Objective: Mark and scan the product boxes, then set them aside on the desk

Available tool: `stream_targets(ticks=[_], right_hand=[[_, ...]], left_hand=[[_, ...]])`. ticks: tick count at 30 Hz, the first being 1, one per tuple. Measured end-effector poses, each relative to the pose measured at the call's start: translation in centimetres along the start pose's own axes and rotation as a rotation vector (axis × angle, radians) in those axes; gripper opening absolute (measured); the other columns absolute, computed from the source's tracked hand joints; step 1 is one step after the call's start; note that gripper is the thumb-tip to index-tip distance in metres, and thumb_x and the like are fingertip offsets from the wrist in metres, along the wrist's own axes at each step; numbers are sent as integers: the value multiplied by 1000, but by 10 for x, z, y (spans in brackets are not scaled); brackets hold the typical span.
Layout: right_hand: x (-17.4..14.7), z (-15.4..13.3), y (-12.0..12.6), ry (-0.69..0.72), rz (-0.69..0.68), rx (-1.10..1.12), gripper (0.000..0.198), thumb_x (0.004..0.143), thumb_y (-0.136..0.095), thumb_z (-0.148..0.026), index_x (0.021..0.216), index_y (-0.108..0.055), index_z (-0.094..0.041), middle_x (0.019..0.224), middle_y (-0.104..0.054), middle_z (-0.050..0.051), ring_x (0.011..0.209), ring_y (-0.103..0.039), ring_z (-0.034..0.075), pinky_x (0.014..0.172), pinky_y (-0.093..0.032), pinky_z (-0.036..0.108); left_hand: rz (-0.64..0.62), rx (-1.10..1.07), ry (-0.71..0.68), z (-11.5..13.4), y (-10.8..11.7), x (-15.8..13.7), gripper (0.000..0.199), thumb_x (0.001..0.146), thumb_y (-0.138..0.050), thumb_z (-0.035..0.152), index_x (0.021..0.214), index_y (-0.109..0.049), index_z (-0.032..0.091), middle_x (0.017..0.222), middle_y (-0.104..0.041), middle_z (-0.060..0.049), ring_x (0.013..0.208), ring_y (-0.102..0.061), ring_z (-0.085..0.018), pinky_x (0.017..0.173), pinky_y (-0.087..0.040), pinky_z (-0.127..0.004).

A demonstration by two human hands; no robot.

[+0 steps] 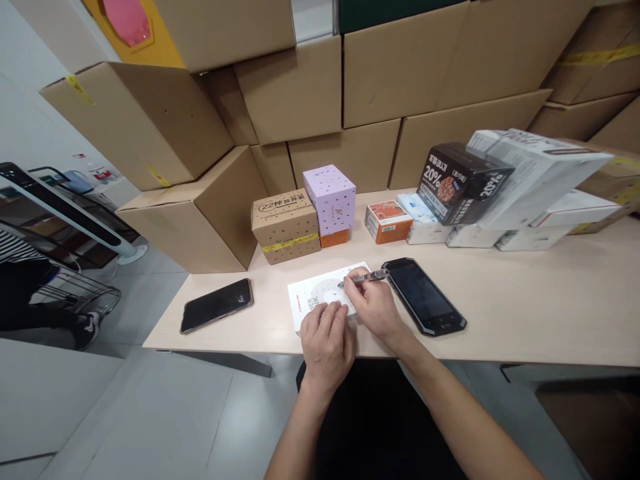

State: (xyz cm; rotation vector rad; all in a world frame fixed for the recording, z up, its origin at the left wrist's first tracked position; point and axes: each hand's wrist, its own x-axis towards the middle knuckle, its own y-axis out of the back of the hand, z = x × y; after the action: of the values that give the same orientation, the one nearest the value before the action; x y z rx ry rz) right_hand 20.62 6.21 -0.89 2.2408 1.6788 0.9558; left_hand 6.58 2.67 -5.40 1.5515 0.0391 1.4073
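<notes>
Tabletop [525, 300] with "WER" on white box [325, 284]

Box [325, 288] between phones [217, 307]; cartons [400, 73] behind

The table [540, 300] carries a phone [217, 307], handheld [425, 297], white box [300, 290], coloured boxes [389, 222] and, seemingly, large cartons [225, 217].

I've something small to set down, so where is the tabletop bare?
Widest: the tabletop right of the black handheld device, in front of the white boxes. Smaller: between the leftmost phone and the printed white box. Crowded: the back, lined with small boxes.
</notes>
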Motion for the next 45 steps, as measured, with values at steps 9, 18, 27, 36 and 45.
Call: stream_targets(ticks=[9,18,27,36,45], right_hand=[[-1,1,0,-1,-17,70,22,94,-45,-35,83,-57,-20,69,-65,2,62,-61,14,63,-43,25],[-9,13,47,-175,224,73,30,96,-42,-45,98,-56,-18,74,-68,6,61,-63,18,62,-47,29],[-7,20,62,-283,-172,-630,32,96,-51,-37,114,-62,-13,78,-72,13,72,-69,27,61,-40,31],[-10,18,49,-213,-263,-775,37,100,-34,-22,86,-68,-14,84,-70,17,65,-67,22,59,-39,31],[-50,38,78,-109,103,-873,56,94,-48,-49,137,-52,-13,114,-62,22,100,-59,36,80,-47,43]], left_hand=[[1,11,-3,0,0,0,35,85,-59,10,119,-63,17,116,-72,-10,107,-62,-28,92,-47,-43],[-2,-6,-5,-1,0,0,39,82,-58,6,119,-63,19,117,-72,-9,108,-61,-29,94,-46,-43],[22,-3,-3,1,0,1,32,84,-57,7,114,-62,19,114,-72,-8,108,-62,-27,94,-47,-42],[22,-5,-1,1,1,1,29,84,-57,7,110,-63,19,113,-73,-8,108,-62,-27,92,-48,-42],[16,-11,6,1,0,-1,31,83,-58,7,111,-63,20,115,-73,-8,109,-62,-28,93,-47,-42]])
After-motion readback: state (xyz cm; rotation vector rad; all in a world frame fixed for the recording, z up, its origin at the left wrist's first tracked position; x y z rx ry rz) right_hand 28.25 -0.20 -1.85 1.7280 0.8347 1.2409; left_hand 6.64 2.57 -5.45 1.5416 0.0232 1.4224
